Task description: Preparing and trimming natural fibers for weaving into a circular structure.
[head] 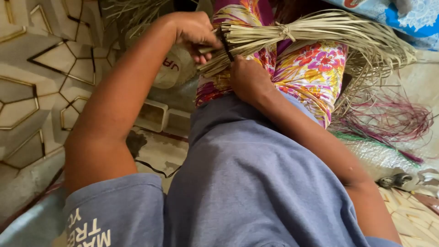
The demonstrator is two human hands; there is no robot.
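Note:
A tied bundle of pale dried leaf strips (320,28) lies across my lap on a bright flowered cloth (311,68). My left hand (194,32) is closed on the cut ends of the bundle at the left, with a thin dark tool (225,45) running down beside its fingers. Just below the strip ends, my right hand (249,80) rests fisted against the cloth, seemingly gripping the lower end of that dark tool. My grey shirt fills the lower middle of the view.
Loose purple and green dyed strips (388,123) lie on the floor at the right. A woven mat piece (411,219) and a small dark metal tool (395,179) are at the lower right. Patterned floor tiles (41,91) spread to the left, with a white sack (171,68) beside my knee.

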